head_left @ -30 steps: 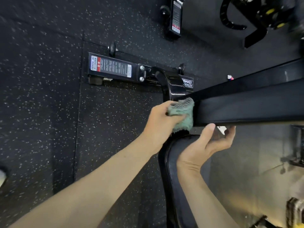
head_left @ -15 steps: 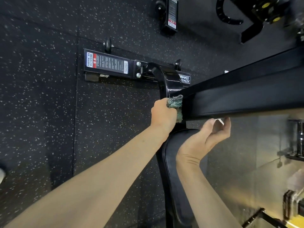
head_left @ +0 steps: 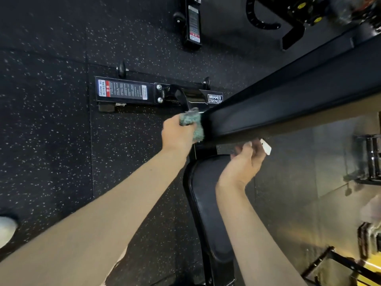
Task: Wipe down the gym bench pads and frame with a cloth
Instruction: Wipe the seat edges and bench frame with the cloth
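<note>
A: Where's the cloth?
B: Bunched in the left hand. Fingers clamped round the cloth, pressing it vs the near end of the long back pad, right where the pad meets the frame.
A: Right hand?
B: Right hand sits just under that pad's lower edge, fingers curled. Small white thing just past the fingertips. Can't tell if it's held, or if the fingers grip anything.
A: Nearer than the hands?
B: Seat pad, btwn the two forearms, partly under the right wrist.
A: Beyond the left fingers?
B: Frame's base w/ a sticker & a logo, on the speckled floor. White shoe well apart, down-left of them.
</note>
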Motion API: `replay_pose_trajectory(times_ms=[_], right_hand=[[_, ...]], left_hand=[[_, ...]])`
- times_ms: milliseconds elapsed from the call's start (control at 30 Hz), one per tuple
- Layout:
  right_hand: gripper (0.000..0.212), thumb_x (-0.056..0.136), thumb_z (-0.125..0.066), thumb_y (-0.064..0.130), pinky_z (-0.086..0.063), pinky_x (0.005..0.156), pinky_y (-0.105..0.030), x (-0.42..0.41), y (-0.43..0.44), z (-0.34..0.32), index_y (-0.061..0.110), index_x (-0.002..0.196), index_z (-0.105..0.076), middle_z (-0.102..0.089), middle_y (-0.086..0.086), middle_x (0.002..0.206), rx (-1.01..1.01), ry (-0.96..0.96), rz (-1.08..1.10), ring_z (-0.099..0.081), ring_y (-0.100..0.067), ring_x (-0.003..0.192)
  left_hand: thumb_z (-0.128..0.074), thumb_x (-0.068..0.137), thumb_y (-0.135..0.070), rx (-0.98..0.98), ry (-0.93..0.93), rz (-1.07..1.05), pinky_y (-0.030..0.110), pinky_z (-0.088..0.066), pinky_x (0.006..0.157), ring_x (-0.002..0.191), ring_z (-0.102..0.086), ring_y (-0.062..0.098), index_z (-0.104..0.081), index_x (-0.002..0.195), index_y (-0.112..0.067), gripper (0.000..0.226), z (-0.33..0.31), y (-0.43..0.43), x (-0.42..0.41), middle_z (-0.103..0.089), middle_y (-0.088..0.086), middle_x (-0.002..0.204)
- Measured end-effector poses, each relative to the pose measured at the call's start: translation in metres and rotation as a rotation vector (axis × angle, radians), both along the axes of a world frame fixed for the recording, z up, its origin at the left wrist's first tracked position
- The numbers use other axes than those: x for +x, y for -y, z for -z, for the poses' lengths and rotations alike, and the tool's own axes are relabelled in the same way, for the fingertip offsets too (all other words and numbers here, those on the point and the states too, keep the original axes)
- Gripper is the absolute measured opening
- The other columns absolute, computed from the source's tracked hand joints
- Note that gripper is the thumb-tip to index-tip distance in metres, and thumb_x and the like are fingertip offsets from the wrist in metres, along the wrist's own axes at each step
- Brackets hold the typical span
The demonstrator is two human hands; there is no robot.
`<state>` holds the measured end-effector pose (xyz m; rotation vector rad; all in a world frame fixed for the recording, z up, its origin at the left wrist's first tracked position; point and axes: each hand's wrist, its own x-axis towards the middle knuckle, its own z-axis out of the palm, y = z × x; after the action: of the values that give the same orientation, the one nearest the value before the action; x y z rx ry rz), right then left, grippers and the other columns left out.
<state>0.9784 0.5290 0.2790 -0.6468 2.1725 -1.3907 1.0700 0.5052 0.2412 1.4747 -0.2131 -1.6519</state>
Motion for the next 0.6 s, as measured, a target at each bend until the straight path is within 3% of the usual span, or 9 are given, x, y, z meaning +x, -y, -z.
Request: replay_pose_trajectory(times_ms=[100, 200, 300, 367, 500, 600], right_hand=[[0.033, 0.1, -0.044, 0.01, -0.044, 0.1, -0.034, -0.001, -0.006, -0.01, 0.02, 0.13, -0.048, -0.054, 0.013, 0.106, 0.024, -0.013, -0.046, -0.057, -0.021, 0.113], [0.041, 0.098, -0.045, 0.007, -0.044, 0.091, -0.023, 0.006, -0.015, -0.025, 0.021, 0.136, -0.046, -0.056, 0.009, 0.113, 0.074, -0.039, -0.112, -0.056, -0.013, 0.109], [0.044, 0.098, -0.044, 0.004, -0.044, 0.099, -0.034, 0.013, -0.02, -0.04, 0.02, 0.139, -0.045, -0.054, -0.008, 0.132, 0.097, -0.015, -0.149, -0.054, -0.019, 0.119], [0.043, 0.098, -0.042, 0.004, -0.043, 0.102, -0.037, 0.016, -0.021, -0.053, 0.018, 0.138, -0.047, -0.055, -0.012, 0.134, 0.096, 0.012, -0.143, -0.054, -0.021, 0.121], [0.034, 0.099, -0.04, 0.007, -0.048, 0.088, -0.028, 0.016, -0.017, -0.08, 0.009, 0.13, -0.055, -0.062, -0.011, 0.123, 0.054, 0.003, -0.126, -0.06, -0.014, 0.105], [0.035, 0.1, -0.041, 0.01, -0.043, 0.103, -0.034, 0.013, -0.015, -0.095, 0.015, 0.132, -0.054, -0.058, -0.007, 0.13, 0.055, 0.002, -0.117, -0.055, -0.015, 0.117]], left_hand=[[-0.054, 0.083, 0.0, -0.001, 0.138, 0.079, 0.049, -0.058, 0.075, 0.089, -0.067, 0.034, -0.067, 0.084, -0.006, 0.015, -0.011, 0.008, -0.012, -0.07, 0.013, 0.089], [-0.054, 0.082, 0.002, -0.049, 0.205, 0.104, 0.05, -0.057, 0.074, 0.089, -0.067, 0.033, -0.067, 0.083, -0.004, 0.014, -0.032, 0.003, -0.013, -0.071, 0.014, 0.088], [-0.057, 0.084, -0.001, -0.135, 0.228, 0.152, 0.047, -0.057, 0.072, 0.086, -0.068, 0.029, -0.068, 0.083, -0.001, 0.011, -0.071, 0.002, -0.02, -0.07, 0.015, 0.085], [-0.061, 0.085, -0.004, -0.174, 0.186, 0.156, 0.046, -0.058, 0.071, 0.084, -0.068, 0.028, -0.07, 0.084, -0.002, 0.009, -0.098, 0.003, -0.022, -0.07, 0.014, 0.084], [-0.065, 0.087, -0.003, -0.363, -0.151, 0.202, 0.04, -0.058, 0.081, 0.094, -0.069, 0.024, -0.07, 0.097, -0.006, 0.012, -0.137, 0.002, -0.01, -0.072, 0.012, 0.098], [-0.065, 0.086, -0.004, -0.221, -0.012, 0.019, 0.041, -0.057, 0.083, 0.092, -0.068, 0.024, -0.066, 0.08, -0.018, 0.015, -0.131, 0.011, 0.002, -0.071, 0.01, 0.097]])
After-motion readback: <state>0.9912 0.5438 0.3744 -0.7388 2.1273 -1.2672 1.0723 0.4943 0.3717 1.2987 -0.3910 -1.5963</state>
